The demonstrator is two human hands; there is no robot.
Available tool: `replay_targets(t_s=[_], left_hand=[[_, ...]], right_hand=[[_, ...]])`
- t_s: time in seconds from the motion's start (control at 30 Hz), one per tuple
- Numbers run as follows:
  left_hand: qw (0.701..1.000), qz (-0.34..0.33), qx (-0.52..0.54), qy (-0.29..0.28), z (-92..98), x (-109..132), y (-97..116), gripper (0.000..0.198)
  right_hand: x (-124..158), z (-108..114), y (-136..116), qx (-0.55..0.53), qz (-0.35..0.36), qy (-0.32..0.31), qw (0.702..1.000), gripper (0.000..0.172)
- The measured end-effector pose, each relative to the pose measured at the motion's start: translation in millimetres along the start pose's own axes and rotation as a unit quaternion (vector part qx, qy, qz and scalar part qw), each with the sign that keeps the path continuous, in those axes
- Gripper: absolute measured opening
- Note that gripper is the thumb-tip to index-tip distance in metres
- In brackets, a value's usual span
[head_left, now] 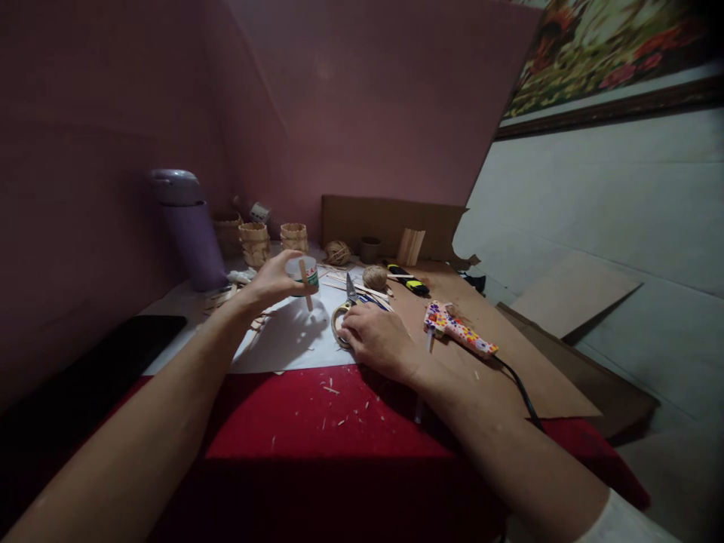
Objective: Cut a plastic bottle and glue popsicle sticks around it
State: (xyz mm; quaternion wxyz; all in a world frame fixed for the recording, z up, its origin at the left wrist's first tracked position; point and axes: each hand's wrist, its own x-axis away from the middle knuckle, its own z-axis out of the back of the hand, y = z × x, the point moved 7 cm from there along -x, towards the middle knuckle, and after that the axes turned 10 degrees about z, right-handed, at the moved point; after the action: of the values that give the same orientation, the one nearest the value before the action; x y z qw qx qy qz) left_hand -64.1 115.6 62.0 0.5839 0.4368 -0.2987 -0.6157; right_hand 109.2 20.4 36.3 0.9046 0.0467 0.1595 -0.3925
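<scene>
Your left hand (272,279) clasps a mostly uncovered clear plastic cup (314,279), one flat wooden stick (308,301) against it. Beside it, your curled right hand (380,336) touches gold-handled scissors (351,292), hold unclear.

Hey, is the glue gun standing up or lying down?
Lying down: the glue gun rests on its side along the cardboard, with its cord trailing from one end.

Head-worn view, forward and down
</scene>
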Motion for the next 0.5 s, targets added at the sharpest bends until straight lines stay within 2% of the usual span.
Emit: replay_targets(t_s=[0.13, 0.33, 0.5], left_hand=[[0.997, -0.018, -0.06, -0.037, -8.6, -4.5, -6.1, 0.082], [0.995, -0.049, -0.068, -0.06, -13.3, -6.9, -8.1, 0.082], [0.994, -0.056, -0.053, -0.079, -14.9, -5.1, -8.1, 0.079]], right_hand=[[-0.3, 3.5, 1.0, -0.019, -0.004, 0.023, 1.0, 0.026], [-10.8, 33.5, 13.8, -0.119, -0.032, 0.204, 0.971, 0.016], [-45.6, 53.4, 10.5, -0.128, 0.019, 0.258, 0.958, 0.018]])
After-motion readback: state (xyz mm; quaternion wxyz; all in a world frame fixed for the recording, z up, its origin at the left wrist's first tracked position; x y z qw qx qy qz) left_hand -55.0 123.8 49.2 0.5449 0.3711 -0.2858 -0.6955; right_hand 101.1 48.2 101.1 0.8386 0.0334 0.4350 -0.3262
